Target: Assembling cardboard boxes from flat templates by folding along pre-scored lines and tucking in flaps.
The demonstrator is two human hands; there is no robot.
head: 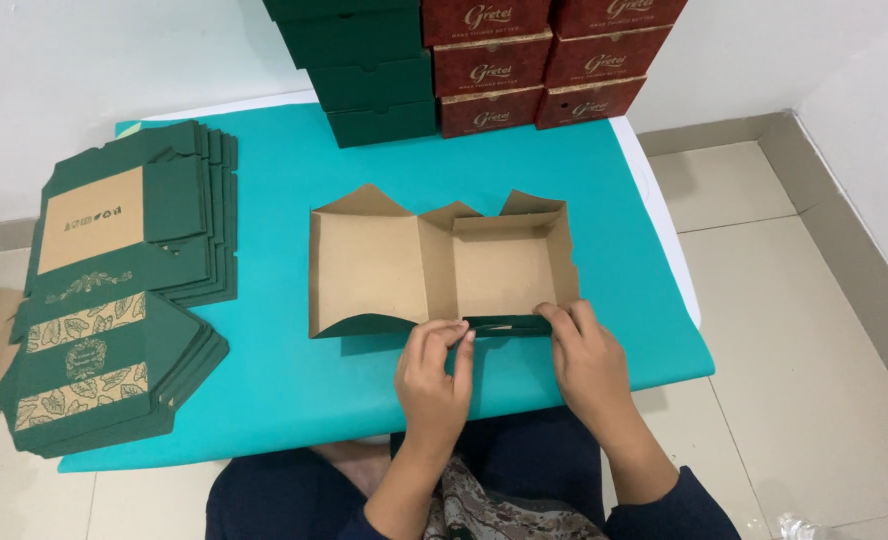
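Cardboard box point(442, 265), half-folded at mid-table, has its near wall pinched by left hand point(434, 380) and right hand point(586, 362); uneven pressure could crease the flap crooked.

White walls point(84, 70), pale tiled floor point(814, 380), low table under teal cover point(294, 400).

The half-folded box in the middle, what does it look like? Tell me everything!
The half-folded cardboard box lies open on the teal table cover. It looks like thin card, plain brown inside and dark green outside. Its right part already has raised walls, forming a shallow tray; its left part is a flatter panel with pointed flaps sticking up along the far edge. The left hand and the right hand both pinch the near green wall with their fingers. Nothing else touches it.
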